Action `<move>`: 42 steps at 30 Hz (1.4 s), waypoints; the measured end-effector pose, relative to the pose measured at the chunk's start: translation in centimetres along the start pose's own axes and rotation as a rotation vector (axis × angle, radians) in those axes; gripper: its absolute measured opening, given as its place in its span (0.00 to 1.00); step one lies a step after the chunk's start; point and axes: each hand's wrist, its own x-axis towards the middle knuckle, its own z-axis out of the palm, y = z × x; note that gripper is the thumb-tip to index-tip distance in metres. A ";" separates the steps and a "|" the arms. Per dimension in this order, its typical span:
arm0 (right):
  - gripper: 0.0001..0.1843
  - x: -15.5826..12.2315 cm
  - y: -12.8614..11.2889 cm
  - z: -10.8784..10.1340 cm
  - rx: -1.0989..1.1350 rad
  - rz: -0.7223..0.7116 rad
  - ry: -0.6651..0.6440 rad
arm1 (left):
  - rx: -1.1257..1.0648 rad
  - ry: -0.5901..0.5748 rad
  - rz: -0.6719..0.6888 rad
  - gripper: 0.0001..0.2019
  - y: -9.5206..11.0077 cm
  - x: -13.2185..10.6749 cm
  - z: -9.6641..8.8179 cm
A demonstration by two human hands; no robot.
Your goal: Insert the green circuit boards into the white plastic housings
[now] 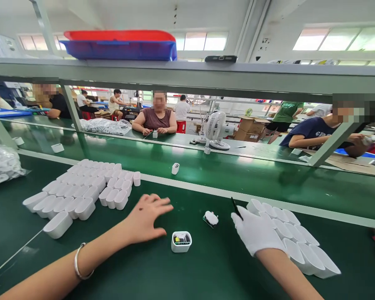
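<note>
My left hand [148, 217] is bare, with its fingers spread above the green table, and holds nothing. Just to its right stands a white oval housing [181, 242], its top uncovered, with electronic parts including a yellow one inside. A small circuit board with a white round-edged piece on it [211, 218] lies between my two hands. My right hand [258, 231] wears a white glove and is closed on a thin black tool [236, 207] that points up and away; its lower part is hidden by the glove. Rows of white housings [295, 233] sit beside and partly behind this hand.
Many white housings [78, 187] stand in rows at the left. A plastic bag of white parts [3, 164] lies at the left edge. Along the green belt [150, 156] sits one filled housing [175, 168]. Across it are co-workers and a fan [217, 127]; a shelf [187, 73] spans overhead.
</note>
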 end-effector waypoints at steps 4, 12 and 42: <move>0.19 -0.6 -0.6 0.6 -0.218 -0.034 -0.032 | 0.502 0.221 -0.448 0.21 -2.5 1.7 -1.3; 0.22 -2.4 -2.5 4.2 0.096 -0.333 0.081 | 0.527 0.180 -0.546 0.10 -4.8 5.2 -3.1; 0.08 -1.3 -1.9 6.1 0.492 -0.511 0.500 | -0.665 0.502 -0.068 0.21 2.2 1.7 4.8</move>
